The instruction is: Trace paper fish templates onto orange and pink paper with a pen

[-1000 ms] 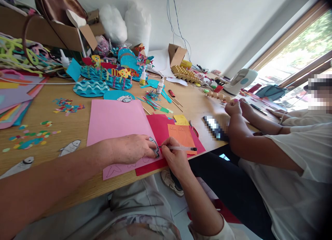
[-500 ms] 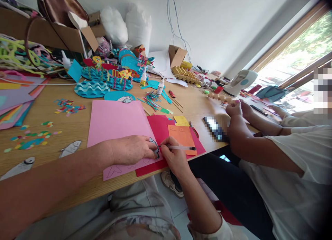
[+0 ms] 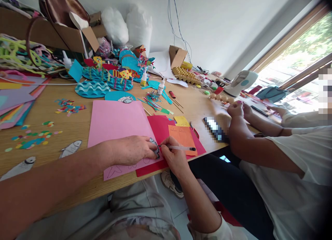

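My left hand presses its fingertips on a paper fish cutout, holding it flat near the right edge of a pink sheet. Its fingers are slightly spread, and they cover part of the fish. In a closed pinch, my right hand grips a clear pen with a black end. The pen's tip meets the edge of the cutout. Pencil-like fish outlines mark the pink sheet's lower edge. Beneath it to the right lies a red sheet, bearing an orange piece with drawn lines.
Two more paper fish lie at left near scattered paper dots. Blue wavy paper models, a glue bottle and scissors are farther out. A co-worker's hands are at right, beside a phone.
My hands, the pen and the fish cutout look almost unmoved. The view has shifted very slightly, and the co-worker's hands at right have moved a little.
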Motion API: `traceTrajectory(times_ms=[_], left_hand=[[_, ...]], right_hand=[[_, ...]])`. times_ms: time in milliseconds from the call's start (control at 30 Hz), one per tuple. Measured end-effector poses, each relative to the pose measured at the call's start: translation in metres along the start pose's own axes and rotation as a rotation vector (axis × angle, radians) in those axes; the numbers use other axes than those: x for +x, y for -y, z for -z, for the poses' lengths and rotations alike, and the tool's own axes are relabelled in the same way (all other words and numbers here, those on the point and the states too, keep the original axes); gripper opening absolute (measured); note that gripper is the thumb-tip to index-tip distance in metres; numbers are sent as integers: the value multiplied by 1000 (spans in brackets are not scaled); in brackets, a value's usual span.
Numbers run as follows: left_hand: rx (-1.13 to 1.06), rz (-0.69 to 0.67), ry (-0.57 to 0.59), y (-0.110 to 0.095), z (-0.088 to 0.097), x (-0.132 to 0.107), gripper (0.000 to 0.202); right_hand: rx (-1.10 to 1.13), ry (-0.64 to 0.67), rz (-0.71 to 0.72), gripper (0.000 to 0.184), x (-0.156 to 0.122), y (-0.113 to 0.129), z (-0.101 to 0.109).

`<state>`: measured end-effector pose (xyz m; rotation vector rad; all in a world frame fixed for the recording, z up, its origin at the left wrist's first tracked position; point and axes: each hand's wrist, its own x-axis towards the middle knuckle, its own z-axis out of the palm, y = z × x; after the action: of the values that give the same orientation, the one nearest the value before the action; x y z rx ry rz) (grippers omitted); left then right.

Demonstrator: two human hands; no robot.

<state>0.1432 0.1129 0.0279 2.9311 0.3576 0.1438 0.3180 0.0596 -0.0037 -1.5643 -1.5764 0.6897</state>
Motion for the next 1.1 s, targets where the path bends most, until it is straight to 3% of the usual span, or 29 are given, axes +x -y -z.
traceTrajectory(times_ms=[100, 300, 500, 1100], left_hand=[[23, -64, 47, 0, 1, 0, 31], [-23, -33, 45, 0, 1, 0, 32], [30, -19, 135, -1, 2, 0, 36], [14, -15, 154, -1, 2, 0, 34]], right_hand=[[3, -1, 16, 7, 0, -1, 0], [-3, -8, 14, 7, 1, 0, 0], [-5, 3, -7, 6, 3, -1, -1], [-7, 11, -4, 7, 8, 0, -5]])
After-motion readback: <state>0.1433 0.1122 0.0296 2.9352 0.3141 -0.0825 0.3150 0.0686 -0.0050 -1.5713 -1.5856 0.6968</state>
